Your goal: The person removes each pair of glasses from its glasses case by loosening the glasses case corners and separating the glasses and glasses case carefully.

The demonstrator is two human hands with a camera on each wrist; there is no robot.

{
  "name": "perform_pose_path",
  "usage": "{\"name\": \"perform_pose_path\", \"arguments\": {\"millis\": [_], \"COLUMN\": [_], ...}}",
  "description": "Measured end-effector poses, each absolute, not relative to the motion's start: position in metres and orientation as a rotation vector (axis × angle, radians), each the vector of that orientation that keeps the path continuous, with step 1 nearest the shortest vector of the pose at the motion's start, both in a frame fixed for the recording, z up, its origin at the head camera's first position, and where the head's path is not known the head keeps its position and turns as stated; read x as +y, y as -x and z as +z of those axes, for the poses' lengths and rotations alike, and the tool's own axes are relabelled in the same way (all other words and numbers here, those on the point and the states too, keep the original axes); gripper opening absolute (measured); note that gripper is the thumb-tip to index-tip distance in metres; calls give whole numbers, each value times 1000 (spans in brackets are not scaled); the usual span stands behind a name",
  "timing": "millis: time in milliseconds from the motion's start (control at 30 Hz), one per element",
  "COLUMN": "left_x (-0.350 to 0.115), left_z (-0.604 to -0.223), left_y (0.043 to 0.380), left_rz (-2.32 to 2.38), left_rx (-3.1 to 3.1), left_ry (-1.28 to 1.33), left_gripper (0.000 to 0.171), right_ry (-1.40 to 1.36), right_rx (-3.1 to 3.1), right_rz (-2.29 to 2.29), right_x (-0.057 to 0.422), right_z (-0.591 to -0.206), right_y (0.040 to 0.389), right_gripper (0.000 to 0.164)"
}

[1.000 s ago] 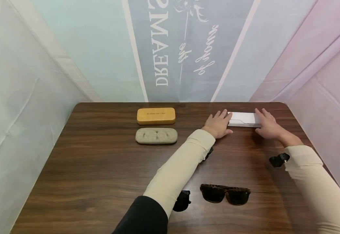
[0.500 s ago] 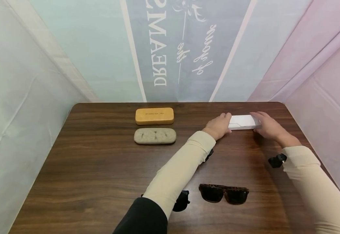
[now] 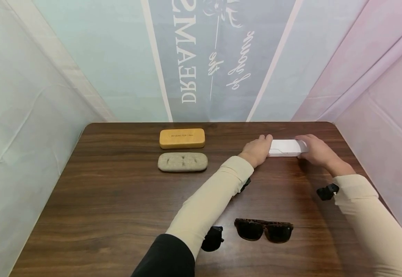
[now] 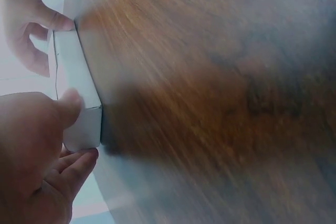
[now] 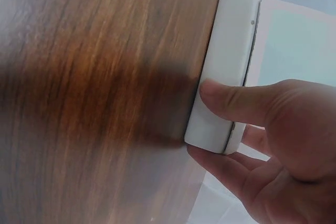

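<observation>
Near the back right of the table lies a white glasses case (image 3: 284,148), long and low, with a flap seam visible along it. My left hand (image 3: 256,150) grips its left end; in the left wrist view the thumb (image 4: 71,107) presses the front side while other fingers reach round the end. At the opposite end my right hand (image 3: 316,152) holds the case. The right wrist view shows that thumb (image 5: 226,98) on the case's side and fingers curled about its end.
A yellow glasses case (image 3: 182,138) and a grey fabric one (image 3: 182,162) lie left of the hands. Tortoiseshell sunglasses (image 3: 279,233) lie at the front; dark sunglasses (image 3: 213,239) are partly hidden by the left forearm. Cloth walls surround the dark wood table (image 3: 100,207).
Both hands, earlier spread with straight fingers at the white glasses case's ends, have curled round it. The case has shifted slightly toward the front of the table.
</observation>
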State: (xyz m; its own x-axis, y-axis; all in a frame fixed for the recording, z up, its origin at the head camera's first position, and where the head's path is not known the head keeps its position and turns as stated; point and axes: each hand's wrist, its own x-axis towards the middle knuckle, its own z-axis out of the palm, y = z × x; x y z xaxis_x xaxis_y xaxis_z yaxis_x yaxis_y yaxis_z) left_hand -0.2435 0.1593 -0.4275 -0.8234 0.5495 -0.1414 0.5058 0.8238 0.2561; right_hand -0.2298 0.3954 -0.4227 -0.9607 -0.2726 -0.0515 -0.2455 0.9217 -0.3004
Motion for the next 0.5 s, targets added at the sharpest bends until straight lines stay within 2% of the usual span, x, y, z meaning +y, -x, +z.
{"name": "perform_pose_path", "arguments": {"millis": [500], "left_x": [140], "left_z": [-420], "left_y": [244], "left_rz": [271], "left_rx": [2736], "left_ry": [-902], "left_gripper": [34], "right_ry": [477], "right_rx": [2939], "right_rz": [-405], "right_x": [385], "right_z": [-413], "right_y": [226], "right_gripper": [67]}}
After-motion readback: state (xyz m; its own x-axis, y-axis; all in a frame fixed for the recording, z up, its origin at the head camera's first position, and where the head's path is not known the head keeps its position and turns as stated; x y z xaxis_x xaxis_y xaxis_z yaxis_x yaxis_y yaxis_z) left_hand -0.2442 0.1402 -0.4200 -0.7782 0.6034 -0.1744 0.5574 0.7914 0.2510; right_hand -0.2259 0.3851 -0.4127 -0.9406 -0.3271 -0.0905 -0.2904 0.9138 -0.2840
